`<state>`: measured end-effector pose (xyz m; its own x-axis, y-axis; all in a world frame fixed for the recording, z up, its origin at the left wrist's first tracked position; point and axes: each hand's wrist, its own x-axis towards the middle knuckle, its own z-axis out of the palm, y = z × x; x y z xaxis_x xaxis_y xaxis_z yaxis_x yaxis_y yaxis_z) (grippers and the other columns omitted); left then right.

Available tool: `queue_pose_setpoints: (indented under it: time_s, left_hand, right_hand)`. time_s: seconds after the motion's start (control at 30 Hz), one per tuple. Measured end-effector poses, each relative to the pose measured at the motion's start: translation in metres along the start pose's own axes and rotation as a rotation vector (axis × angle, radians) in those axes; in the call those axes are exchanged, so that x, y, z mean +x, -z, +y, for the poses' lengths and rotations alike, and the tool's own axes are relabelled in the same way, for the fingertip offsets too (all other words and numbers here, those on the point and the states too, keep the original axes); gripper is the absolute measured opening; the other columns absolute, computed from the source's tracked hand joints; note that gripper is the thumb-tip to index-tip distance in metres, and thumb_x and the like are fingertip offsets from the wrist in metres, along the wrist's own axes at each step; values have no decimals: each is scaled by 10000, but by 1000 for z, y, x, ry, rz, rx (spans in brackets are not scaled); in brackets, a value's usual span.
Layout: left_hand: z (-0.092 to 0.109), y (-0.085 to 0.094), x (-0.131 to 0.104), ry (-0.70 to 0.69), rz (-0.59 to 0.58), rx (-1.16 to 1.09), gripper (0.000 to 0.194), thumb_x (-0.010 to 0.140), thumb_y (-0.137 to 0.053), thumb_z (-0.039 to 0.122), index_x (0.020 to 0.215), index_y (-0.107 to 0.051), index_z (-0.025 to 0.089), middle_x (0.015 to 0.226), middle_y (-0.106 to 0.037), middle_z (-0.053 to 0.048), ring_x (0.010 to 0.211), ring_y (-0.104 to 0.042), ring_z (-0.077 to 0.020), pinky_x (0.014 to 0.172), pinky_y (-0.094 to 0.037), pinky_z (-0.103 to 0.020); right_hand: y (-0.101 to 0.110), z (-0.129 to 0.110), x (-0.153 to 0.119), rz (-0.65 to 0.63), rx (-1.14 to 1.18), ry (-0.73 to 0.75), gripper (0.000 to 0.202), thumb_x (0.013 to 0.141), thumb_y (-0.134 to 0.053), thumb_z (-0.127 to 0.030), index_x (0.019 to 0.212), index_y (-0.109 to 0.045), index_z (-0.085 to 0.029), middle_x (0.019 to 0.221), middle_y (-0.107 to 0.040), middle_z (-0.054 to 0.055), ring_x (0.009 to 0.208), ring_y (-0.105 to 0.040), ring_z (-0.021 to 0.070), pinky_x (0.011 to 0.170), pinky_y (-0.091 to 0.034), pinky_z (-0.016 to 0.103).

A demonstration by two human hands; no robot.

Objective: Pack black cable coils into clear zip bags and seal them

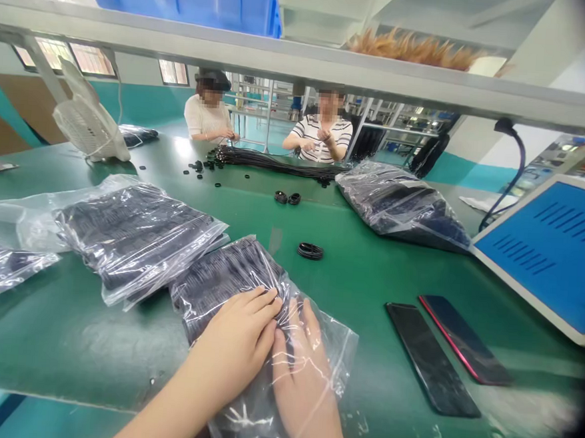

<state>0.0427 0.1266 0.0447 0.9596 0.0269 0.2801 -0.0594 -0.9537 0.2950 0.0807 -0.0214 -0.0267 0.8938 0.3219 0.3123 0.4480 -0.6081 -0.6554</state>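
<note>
Directly before me lies a clear plastic bag [334,335] packed with rows of coiled black cables [231,271]. On top of it rests my left hand [239,335], palm down, its fingers stretched over the edge of the coils. Beside it, my right hand [305,367] reaches through the bag's loose end; plastic lies over its fingers, which are extended and slightly apart against the coils. The fingertips of both hands nearly meet. A single black cable coil [310,251] sits on the green table [348,283] beyond the bag. Two smaller coils [287,197] lie farther off.
More filled bags lie at left [141,235] and back right [404,203]. Two phones [433,359] are at right, near a blue-panelled box [550,254]. A fan [86,121] stands back left. Long black cables [276,163] lie along the far edge, before two seated people. A shelf [303,59] crosses overhead.
</note>
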Motion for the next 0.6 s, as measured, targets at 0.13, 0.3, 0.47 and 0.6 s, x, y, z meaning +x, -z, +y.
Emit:
queue_pose_setpoints:
  time_s: [0.13, 0.3, 0.47, 0.6]
  left_hand:
    - [5, -2, -1, -23, -17, 43, 454, 1040, -399, 236, 1460, -564, 185, 1555, -526, -73, 1457, -490, -251, 1179, -470, -483]
    - [5, 0, 5, -51, -98, 68, 540, 1026, -382, 225, 1562, -430, 189, 1627, -412, -71, 1505, -425, -278, 1176, -456, -512]
    - [3, 2, 8, -42, -176, 67, 546, 1045, -340, 267, 1575, -405, 154, 1649, -358, -90, 1523, -395, -280, 1206, -415, -530]
    - [3, 4, 11, -21, -218, 56, 545, 1057, -315, 282, 1587, -386, 177, 1662, -339, -68, 1533, -376, -279, 1205, -409, -534]
  right_hand:
    - [7, 3, -5, -45, -9, 55, 574, 1059, -423, -434, 1603, -412, -252, 1703, -235, 72, 1525, -391, 298, 1221, -440, 518]
    - [10, 9, 11, -78, 55, -32, 672, 1038, -421, -417, 1653, -270, -194, 1667, -283, 119, 1507, -416, 270, 1227, -445, 470]
    - [4, 8, 34, -105, 175, -131, 604, 1003, -363, -362, 1560, -438, -139, 1591, -418, 126, 1493, -422, 267, 1271, -375, 488]
    - [7, 9, 47, -145, 268, -188, 608, 993, -365, -424, 1499, -522, -126, 1513, -516, 150, 1450, -460, 289, 1241, -392, 515]
